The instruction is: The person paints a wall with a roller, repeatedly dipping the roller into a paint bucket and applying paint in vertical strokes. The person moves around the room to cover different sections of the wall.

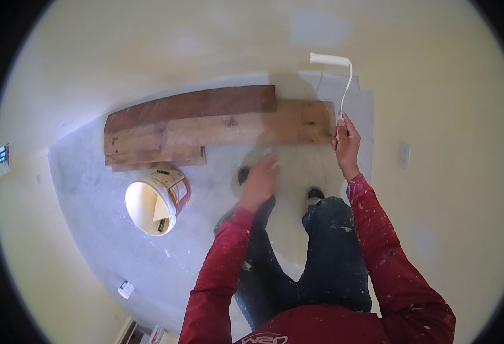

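Observation:
A small paint roller (330, 59) with a white sleeve and a bent wire frame is held up in front of the pale wall at the upper right. Its handle is gripped by my right hand (348, 140), whose fingers are wrapped round it. My left hand (261, 180) hangs over the floor in front of my left leg, smeared by motion, so its fingers cannot be made out. A white paint bucket (177, 192) with a red label stands to the left of that hand. Its mouth faces me, and a pale flat piece shows inside it.
Several brown wooden boards (223, 131) lie on the grey floor (91, 195) along the far wall. A small white container (125, 289) sits at the lower left. Pale walls (441, 149) rise close on the right and left; an outlet plate (404, 155) is on the right one.

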